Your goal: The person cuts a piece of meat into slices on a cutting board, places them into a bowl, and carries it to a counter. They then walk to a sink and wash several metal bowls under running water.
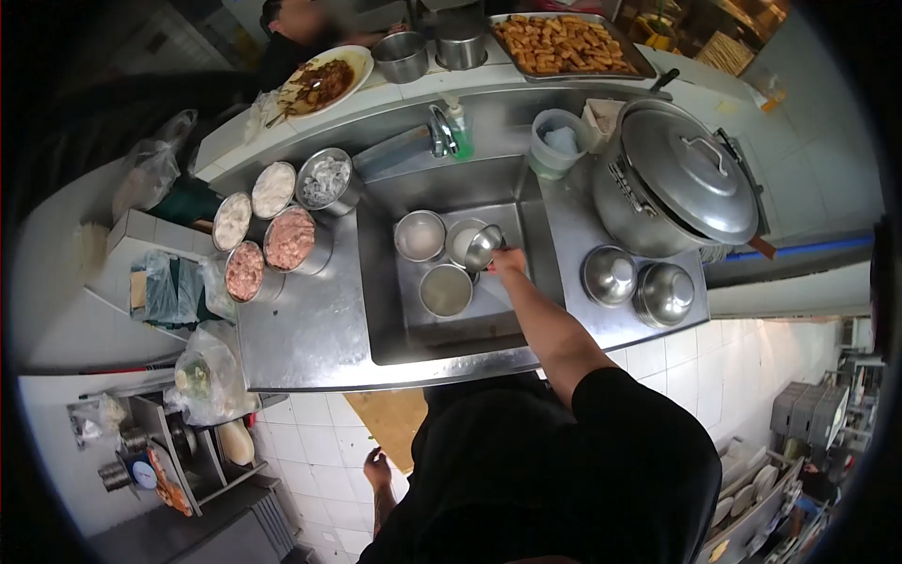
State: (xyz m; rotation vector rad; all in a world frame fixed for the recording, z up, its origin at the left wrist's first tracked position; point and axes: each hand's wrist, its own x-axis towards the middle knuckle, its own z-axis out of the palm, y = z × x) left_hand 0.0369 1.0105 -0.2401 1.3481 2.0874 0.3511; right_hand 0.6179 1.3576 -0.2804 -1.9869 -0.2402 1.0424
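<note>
Three steel bowls are sitting in the sink [413, 334]. The first bowl [420, 235] is lying well left of the fingers, the second bowl [460, 237] just beside them, and the third bowl [446, 289] just below and to their left. The right hand [507, 261] is reaching into the basin, its fingers wrapping round a small steel cup [482, 249] and tipping it at the second bowl's rim. How tightly they are pressing is too small to tell. The left hand [378, 467] is hanging at the person's side, fingers loosely curled and holding nothing that shows.

The cup looks smooth and possibly wet, so it could be slipping out of the fingers and knocking into the bowls. A sharper tilt could be sending its contents over the rim. Two domed steel covers [609, 275] are standing just right of the wrist, where the forearm might be nudging them.

No brand or writing is reading clearly. The green bottle [458, 127] beyond the fingers, by the tap [440, 132], is showing no legible label.
</note>
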